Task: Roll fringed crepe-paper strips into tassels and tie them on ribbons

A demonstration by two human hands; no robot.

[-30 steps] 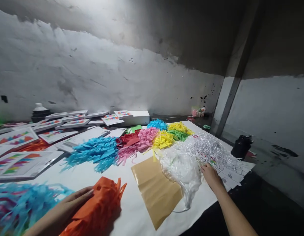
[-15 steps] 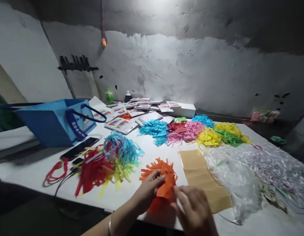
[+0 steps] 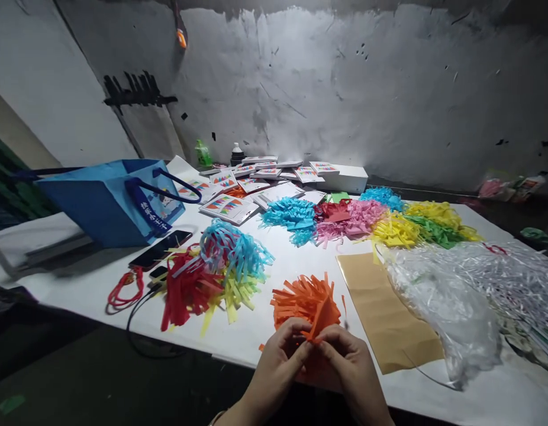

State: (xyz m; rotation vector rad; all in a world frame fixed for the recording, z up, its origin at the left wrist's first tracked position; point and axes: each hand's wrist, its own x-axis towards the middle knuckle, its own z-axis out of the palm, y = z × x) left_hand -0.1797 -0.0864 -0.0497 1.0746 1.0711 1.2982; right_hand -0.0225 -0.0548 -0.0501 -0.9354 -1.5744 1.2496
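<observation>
Fringed orange paper (image 3: 303,302) lies at the front edge of the white table, part of it raised between my two hands. My left hand (image 3: 280,361) pinches its lower end from the left, thumb against fingers. From the right, my right hand (image 3: 347,358) pinches the same end, and the fingertips of both hands nearly meet. The raised orange piece stands up above the fingertips and narrows where they grip it. To the left of my hands lie red (image 3: 189,287), light blue (image 3: 234,248) and yellow fringed strips (image 3: 238,293).
Blue, pink, yellow and green fringed bundles (image 3: 438,231) line the middle of the table (image 3: 238,349). Brown paper (image 3: 389,313) and clear plastic (image 3: 451,313) lie right. A blue bag (image 3: 105,201), phone (image 3: 161,248) and red cord (image 3: 125,290) are left; printed packets (image 3: 229,207) lie behind.
My right hand has come in beside my left, and both now pinch the orange paper's lower end. The raised piece is turned and gathered narrower. The view has tilted down and shifted left.
</observation>
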